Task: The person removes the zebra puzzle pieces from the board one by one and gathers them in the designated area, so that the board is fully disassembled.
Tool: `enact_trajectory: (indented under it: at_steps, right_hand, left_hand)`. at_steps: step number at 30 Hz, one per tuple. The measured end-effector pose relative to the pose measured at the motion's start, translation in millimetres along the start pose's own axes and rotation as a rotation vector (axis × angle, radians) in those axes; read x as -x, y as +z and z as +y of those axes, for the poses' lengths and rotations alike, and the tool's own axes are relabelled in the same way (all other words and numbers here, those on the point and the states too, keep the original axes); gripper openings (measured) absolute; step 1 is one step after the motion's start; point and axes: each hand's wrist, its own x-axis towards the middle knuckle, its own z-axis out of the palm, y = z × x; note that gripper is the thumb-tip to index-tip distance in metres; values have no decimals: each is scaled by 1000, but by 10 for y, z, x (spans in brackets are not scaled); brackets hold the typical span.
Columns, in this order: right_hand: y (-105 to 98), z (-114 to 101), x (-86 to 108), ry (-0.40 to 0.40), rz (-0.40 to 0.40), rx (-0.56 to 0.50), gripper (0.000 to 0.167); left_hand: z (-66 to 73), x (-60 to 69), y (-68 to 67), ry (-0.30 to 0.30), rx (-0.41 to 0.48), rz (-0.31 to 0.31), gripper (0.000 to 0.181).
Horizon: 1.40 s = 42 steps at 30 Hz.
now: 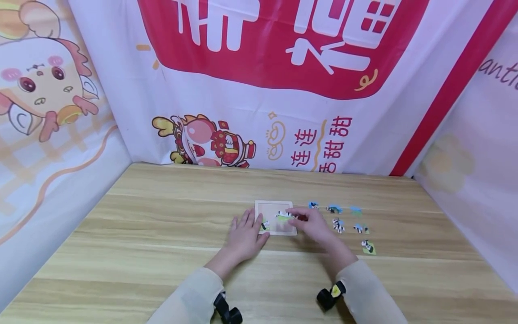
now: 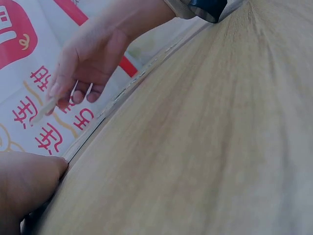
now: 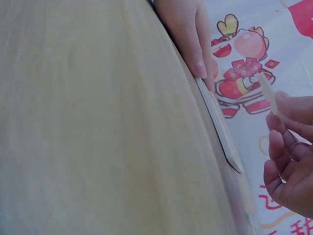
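A shallow, pale puzzle tray lies on the table in the head view. My left hand rests at its left side, fingers extended and touching the edge. In the tray's lower left corner sits a puzzle piece with a black-and-white figure on green, partly hidden by that hand. Over the right part of the tray, my right hand pinches another puzzle piece, white, black and green, between thumb and fingers. The right wrist view shows this held piece edge-on and raised above the tray.
Right of the tray, several loose puzzle pieces lie spread on the wooden table, among them a zebra-striped piece, a blue piece and a green-based piece. A printed cloth hangs behind the table's back edge.
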Motion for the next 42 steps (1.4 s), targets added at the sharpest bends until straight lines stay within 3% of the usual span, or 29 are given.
enact_trajectory:
  at_steps: [5, 21, 36, 42]
  right_hand:
    - [-176, -28, 87, 28, 0, -26, 31]
    - [-739, 198, 428, -68, 31, 40, 34]
    - [-979, 449, 672, -61, 41, 21, 38]
    - [-1020, 582, 729, -13, 62, -13, 37]
  left_hand:
    - [-8, 7, 7, 5, 7, 12, 62]
    - [-17, 0, 15, 7, 16, 22, 62]
    - [-9, 13, 7, 13, 25, 28, 61]
    - [-28, 3, 42, 18, 36, 39, 61]
